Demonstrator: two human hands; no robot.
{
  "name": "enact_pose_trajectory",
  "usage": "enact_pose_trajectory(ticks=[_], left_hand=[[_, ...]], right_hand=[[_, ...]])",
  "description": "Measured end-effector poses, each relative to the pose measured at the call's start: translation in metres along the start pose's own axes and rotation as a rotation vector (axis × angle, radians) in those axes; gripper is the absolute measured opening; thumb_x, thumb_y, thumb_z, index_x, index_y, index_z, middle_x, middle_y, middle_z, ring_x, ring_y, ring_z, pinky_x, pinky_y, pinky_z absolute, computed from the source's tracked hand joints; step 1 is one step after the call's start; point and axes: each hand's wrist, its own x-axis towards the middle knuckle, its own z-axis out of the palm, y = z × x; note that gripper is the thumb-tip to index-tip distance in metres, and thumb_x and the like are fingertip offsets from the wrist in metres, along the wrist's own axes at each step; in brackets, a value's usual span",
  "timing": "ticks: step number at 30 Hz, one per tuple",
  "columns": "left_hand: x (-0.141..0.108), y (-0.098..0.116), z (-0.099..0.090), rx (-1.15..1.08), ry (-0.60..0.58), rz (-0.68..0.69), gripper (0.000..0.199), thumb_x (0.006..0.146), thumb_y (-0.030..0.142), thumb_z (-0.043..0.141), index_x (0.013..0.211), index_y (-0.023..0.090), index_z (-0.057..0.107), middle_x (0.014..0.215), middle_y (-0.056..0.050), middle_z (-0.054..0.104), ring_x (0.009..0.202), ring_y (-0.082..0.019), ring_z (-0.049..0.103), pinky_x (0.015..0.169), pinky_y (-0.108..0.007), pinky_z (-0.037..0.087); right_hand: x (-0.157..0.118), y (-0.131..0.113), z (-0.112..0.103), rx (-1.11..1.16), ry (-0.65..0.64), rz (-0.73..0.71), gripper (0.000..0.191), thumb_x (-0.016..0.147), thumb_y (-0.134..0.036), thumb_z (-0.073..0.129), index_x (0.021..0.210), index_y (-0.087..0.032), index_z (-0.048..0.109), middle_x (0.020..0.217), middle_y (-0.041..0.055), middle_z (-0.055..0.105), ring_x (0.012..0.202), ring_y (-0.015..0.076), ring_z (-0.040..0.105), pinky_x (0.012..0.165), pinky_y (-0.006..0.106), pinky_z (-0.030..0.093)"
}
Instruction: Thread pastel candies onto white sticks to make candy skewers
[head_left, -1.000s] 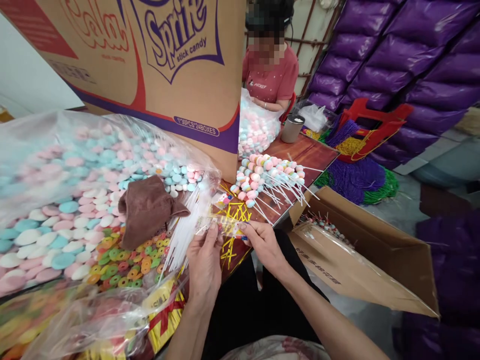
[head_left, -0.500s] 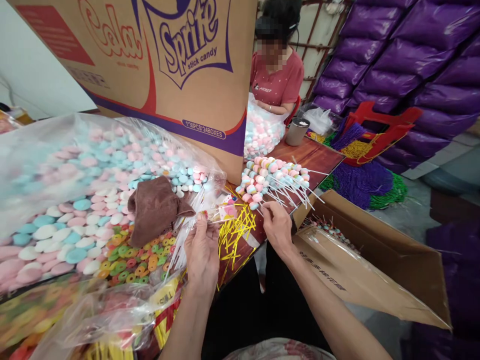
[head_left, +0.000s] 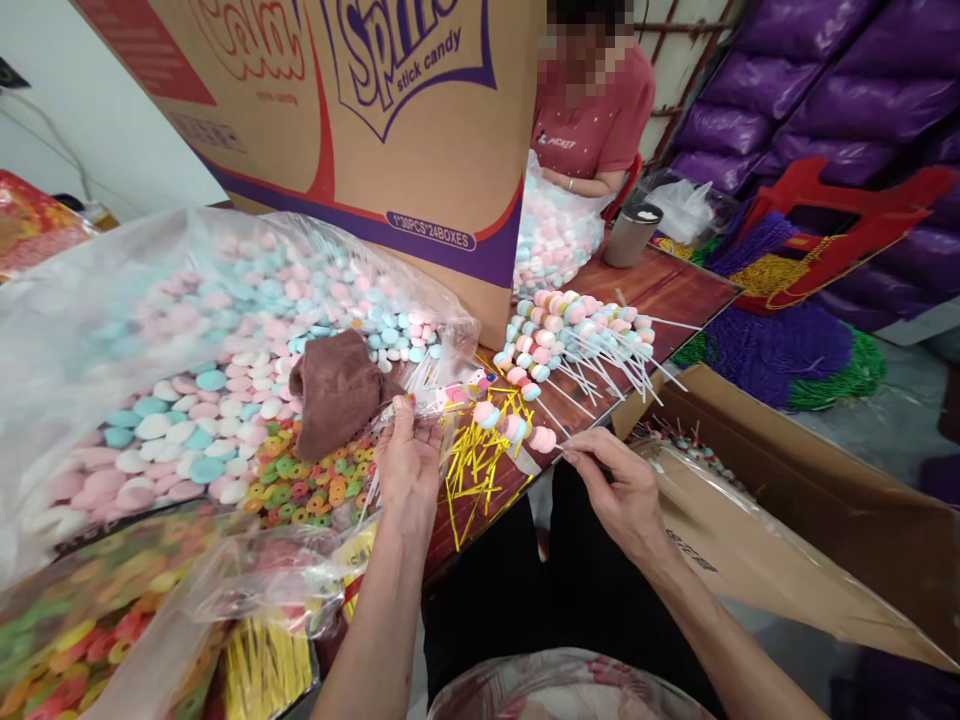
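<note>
In the head view, a large clear bag (head_left: 45,330) across the left holds pink, white and blue candies (head_left: 154,425); another bag (head_left: 161,640) at lower left holds coloured gummy rings. The open carton (head_left: 810,540) at lower right contains small stick-ended pieces, partly hidden. Just right of centre, over the counter's (head_left: 675,285) edge, a tilted skewer (head_left: 516,430) carries plump pink and pale-blue pieces; the right grip (head_left: 619,490) pinches its stick. The left grip (head_left: 409,455) pinches a clear wrapper (head_left: 429,403).
</note>
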Motion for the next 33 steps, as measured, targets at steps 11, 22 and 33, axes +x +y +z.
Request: enact_pose_trajectory(ticks=[11,22,33], left_hand=[[0.005,0.008,-0.011,0.229,-0.162,-0.131,0.024,0.071,0.029,0.084,0.082,0.013,0.069,0.077,-0.003,0.072,0.057,-0.009,0.064,0.057,-0.021,0.054],[-0.009,0.002,-0.002,0.339,-0.318,0.09,0.038,0.055,0.038,0.091,0.077,0.013,0.071,0.076,-0.003,0.073,0.06,-0.01,0.064,0.059,-0.02,0.051],[-0.023,-0.02,-0.005,0.372,-0.29,0.127,0.038,0.067,0.045,0.083,0.082,0.014,0.069,0.081,-0.004,0.072,0.069,-0.013,0.067,0.066,-0.023,0.051]], right_hand=[[0.009,0.007,-0.016,-0.095,-0.068,-0.04,0.013,0.095,-0.02,0.056,0.09,-0.023,0.067,0.087,0.004,0.068,0.082,0.0183,0.064,0.074,0.032,0.048],[0.016,-0.005,-0.027,-0.351,-0.088,-0.234,0.012,0.094,-0.018,0.058,0.093,-0.023,0.068,0.088,0.0048,0.072,0.083,0.0179,0.067,0.074,0.032,0.045],[0.005,-0.014,-0.002,-0.156,-0.076,-0.084,0.016,0.095,-0.018,0.053,0.092,-0.023,0.068,0.087,0.0053,0.067,0.081,0.0182,0.064,0.074,0.031,0.051]])
